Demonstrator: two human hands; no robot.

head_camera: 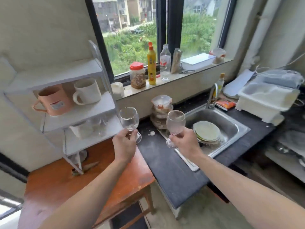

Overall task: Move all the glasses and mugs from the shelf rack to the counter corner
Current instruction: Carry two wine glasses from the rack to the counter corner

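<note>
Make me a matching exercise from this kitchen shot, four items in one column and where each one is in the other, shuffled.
Items
1. pink mug
2. yellow bottle
3. stack of plates
4. frosted wine glass

Places
A. in the sink
B. held in the right hand
C. on the middle tier of the shelf rack
D. on the window sill

Pairs: 1-C, 2-D, 3-A, 4-B
</note>
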